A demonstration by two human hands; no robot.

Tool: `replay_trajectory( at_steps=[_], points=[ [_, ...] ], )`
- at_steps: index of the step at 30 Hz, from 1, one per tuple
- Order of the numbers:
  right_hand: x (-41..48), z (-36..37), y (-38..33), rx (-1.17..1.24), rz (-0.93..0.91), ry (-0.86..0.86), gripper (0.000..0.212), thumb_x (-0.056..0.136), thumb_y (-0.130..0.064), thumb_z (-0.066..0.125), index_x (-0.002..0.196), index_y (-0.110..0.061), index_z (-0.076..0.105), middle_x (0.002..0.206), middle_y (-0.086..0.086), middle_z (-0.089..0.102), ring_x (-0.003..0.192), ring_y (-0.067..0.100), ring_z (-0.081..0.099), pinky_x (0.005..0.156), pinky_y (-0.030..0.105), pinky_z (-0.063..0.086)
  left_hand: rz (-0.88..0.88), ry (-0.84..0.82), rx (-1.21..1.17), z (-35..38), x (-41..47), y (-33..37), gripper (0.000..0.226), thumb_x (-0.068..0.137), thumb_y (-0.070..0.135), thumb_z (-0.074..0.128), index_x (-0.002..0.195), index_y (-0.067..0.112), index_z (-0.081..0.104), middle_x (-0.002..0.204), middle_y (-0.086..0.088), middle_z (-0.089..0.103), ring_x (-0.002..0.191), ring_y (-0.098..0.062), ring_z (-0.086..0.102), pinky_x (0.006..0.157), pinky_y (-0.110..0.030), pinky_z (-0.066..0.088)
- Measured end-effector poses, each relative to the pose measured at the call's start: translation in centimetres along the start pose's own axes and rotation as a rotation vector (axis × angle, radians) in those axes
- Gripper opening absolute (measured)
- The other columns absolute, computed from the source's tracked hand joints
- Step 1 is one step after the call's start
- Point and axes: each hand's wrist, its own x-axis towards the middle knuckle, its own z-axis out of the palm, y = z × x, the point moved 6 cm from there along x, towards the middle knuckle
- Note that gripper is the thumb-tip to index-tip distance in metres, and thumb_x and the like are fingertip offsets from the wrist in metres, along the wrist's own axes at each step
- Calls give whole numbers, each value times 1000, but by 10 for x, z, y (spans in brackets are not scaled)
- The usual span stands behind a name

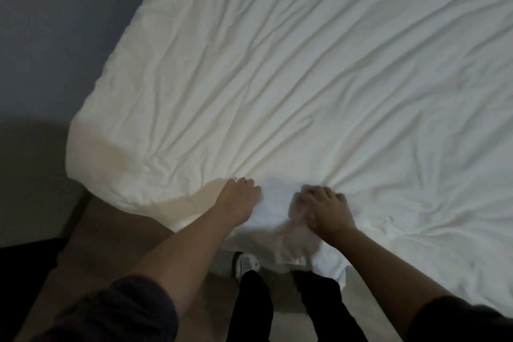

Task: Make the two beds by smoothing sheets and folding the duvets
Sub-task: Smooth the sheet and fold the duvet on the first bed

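A white, wrinkled sheet point(291, 69) covers the bed and fills most of the view, with creases fanning out from the near edge. My left hand point(240, 193) grips the sheet at the bed's near edge, fingers curled into the cloth. My right hand point(323, 207) is a little to its right and grips a bunched fold of the same sheet, which hangs blurred below it. The two hands are about a hand's width apart. The bed's near left corner point(91, 153) is rounded and covered by the sheet.
A blue-grey wall point(55, 22) runs along the bed's left side. Beige floor point(33, 175) lies left of and below the bed. My legs in dark trousers and a white shoe point(245, 262) stand against the bed's edge.
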Motion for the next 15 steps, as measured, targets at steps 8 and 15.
replay_trajectory(
  at_steps=[8, 15],
  points=[
    [-25, 6, 135, -30, 101, -131, 96, 82, -78, 42, 152, -38, -9, 160, 4, -22, 147, 36, -17, 106, 72, 12, -120, 45, -246, -24, 69, 112, 90, 87, 52, 58, 151, 20, 5, 159, -13, -4, 145, -39, 4, 108, -60, 26],
    [-103, 26, 299, -149, 208, -248, 102, 81, -72, 51, 150, -39, -17, 159, 6, -26, 146, 37, -18, 105, 72, 17, -35, -4, -201, -47, 110, 257, 97, 86, 48, 58, 153, 17, -4, 160, -14, -14, 147, -36, -9, 112, -66, 7]
  ],
)
